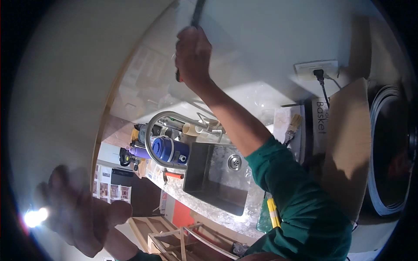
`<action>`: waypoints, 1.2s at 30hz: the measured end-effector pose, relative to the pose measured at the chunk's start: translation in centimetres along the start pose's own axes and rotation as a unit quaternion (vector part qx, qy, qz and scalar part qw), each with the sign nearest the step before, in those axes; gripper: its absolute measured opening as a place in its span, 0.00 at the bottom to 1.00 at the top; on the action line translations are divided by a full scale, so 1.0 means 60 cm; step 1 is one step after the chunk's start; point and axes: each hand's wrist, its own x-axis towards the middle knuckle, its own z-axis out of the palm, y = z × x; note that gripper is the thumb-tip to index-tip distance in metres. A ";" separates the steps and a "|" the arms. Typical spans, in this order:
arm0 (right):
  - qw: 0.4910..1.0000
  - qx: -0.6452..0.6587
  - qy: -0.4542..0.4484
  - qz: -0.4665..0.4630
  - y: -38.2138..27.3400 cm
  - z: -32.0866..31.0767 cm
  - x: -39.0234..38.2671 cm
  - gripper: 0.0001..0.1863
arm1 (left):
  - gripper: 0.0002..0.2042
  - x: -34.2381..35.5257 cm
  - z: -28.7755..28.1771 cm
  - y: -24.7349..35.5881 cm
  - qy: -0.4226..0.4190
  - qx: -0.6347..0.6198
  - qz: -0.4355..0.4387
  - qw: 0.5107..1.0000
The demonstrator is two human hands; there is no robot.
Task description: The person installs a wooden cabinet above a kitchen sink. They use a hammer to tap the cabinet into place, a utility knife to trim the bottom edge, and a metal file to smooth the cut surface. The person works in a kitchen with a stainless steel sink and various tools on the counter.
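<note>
My right hand [194, 54] is raised against the pale wall, its fingers wrapped round the handle of a dark, long tool [197, 14]. The tool's upper end runs out of the picture, so its kind is hidden. A dark butt with some red shows below my fist. At the lower left my left hand [80, 213] is lifted near a bright light [35, 217]. It is blurred, with the thumb held apart, and nothing shows in it. Below my right arm lies a dark sink [213, 191] with a tall curved faucet [150, 141].
Beside the sink stand a blue jug [167, 150] and a red-handled tool [174, 175]. A paintbrush [294, 126], a cardboard box [348, 148] and a wall outlet with a plugged cord [318, 71] are at the right. Wooden frames [183, 243] lie near the bottom.
</note>
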 end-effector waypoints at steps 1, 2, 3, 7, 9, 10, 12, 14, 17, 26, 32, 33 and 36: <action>0.999 -0.030 -0.015 0.003 -0.002 -0.019 -0.019 0.17 | 0.28 0.001 -0.005 0.002 -0.014 0.012 0.002 1.000; 0.998 -0.063 -0.025 0.003 -0.002 -0.037 -0.033 0.17 | 0.28 0.014 -0.014 0.003 -0.056 0.022 -0.001 0.998; 0.995 -0.084 -0.041 0.020 -0.001 -0.042 -0.050 0.16 | 0.28 0.017 -0.016 0.002 -0.051 0.029 0.001 0.998; 0.961 -0.215 -0.028 -0.172 0.023 -0.059 0.009 0.12 | 0.30 -0.002 0.040 0.004 0.083 0.038 0.011 0.996; 0.955 -0.219 -0.024 -0.197 0.000 -0.041 0.029 0.11 | 0.30 0.006 0.018 0.004 0.033 0.036 0.007 0.999; 0.972 -0.191 -0.041 -0.130 -0.019 -0.027 0.038 0.12 | 0.30 0.011 0.009 0.003 0.011 0.034 0.007 0.999; 0.944 -0.210 -0.022 -0.255 -0.011 -0.016 0.054 0.12 | 0.29 0.024 0.005 0.001 0.011 0.044 0.001 0.999; 0.991 -0.119 -0.037 -0.056 -0.030 -0.023 -0.010 0.12 | 0.28 0.031 -0.011 0.005 -0.031 0.051 -0.022 0.998; 0.986 -0.138 -0.082 0.049 -0.049 -0.056 -0.066 0.11 | 0.27 0.031 0.025 0.016 0.024 0.046 -0.036 0.998; 0.930 -0.318 -0.046 -0.180 -0.021 -0.062 0.021 0.11 | 0.28 0.055 0.018 0.011 0.005 0.028 -0.036 0.999; 0.960 -0.257 -0.114 -0.008 -0.064 -0.087 -0.065 0.06 | 0.27 0.038 0.031 0.015 0.045 0.054 -0.043 0.997; 0.953 -0.276 -0.090 -0.081 -0.047 -0.083 -0.039 0.06 | 0.26 0.038 0.033 0.016 0.047 0.056 -0.040 0.997; 0.912 -0.319 -0.042 -0.253 -0.026 -0.060 0.033 0.08 | 0.23 0.060 0.015 0.004 0.024 0.047 -0.019 0.998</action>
